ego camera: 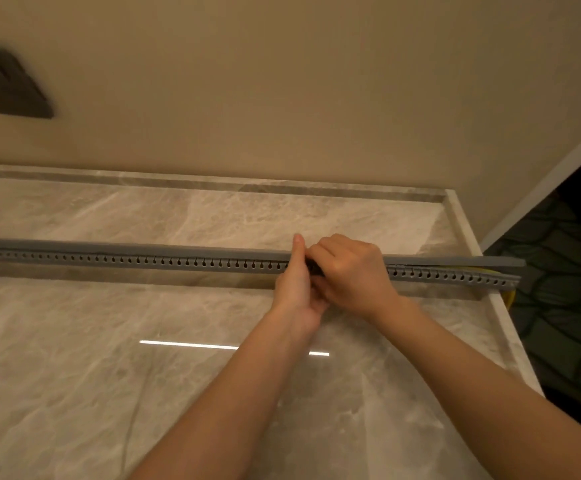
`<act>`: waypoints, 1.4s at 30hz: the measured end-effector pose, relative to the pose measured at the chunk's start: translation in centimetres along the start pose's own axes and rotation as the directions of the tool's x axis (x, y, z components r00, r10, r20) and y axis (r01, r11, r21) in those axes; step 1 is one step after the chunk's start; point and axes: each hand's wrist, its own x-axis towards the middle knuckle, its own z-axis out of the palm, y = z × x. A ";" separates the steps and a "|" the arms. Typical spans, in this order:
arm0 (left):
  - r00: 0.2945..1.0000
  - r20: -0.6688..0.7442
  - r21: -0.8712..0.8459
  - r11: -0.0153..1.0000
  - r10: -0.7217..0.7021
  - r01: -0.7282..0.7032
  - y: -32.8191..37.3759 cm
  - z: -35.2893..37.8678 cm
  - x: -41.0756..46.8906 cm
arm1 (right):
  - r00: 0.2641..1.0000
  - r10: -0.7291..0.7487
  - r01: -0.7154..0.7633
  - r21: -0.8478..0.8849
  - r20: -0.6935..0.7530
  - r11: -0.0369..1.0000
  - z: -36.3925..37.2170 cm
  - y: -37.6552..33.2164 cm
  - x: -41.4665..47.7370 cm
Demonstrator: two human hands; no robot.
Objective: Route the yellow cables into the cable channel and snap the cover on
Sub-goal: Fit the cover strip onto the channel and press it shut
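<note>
The left hand (pixel 296 289) stands edge-on against the near side of the cable channel (pixel 178 262). Its fingers are straight and pressed together and point away from the person. One fingertip (pixel 298 239) reaches up onto the grey cover (pixel 143 245).

The right hand (pixel 351 271) lies just to the right and touches the left hand. Its back faces up, its knuckles sit toward the far side, and its fingers curl down over the cover. The fingertips are hidden between the two hands, so how firmly they clasp the strip cannot be told. A small dark patch shows in the gap where the hands meet. Both forearms come in bare from the near right.

The channel is a long grey slotted strip. It lies flat across the bench (pixel 109 341) from the left edge of the view almost to the bench's right edge, with a row of keyhole slots along its near wall.

Left of the hands the cover sits flush on the channel. Right of the hands it stands a little proud toward the right end, with a thin opening under it. The yellow cables (pixel 488 271) show there as a sliver between cover and channel. A yellow bit (pixel 510 297) also hangs just past the right end, beside the bench edge.

The bench top is glossy pale marble with a raised lip along its far and right sides. A bright streak of reflected light (pixel 185 344) lies near the forearms. Beyond it rises a beige wall (pixel 282 81) carrying a dark rectangular plate (pixel 8 84) at the far left. To the right of the bench is dark patterned floor (pixel 566 306).
</note>
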 end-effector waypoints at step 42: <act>0.982 -0.083 0.125 0.979 0.169 -0.158 -0.2 0.5 3.1 | 0.983 0.142 -0.159 -0.151 -0.118 0.976 -2.3 6.7 -4.8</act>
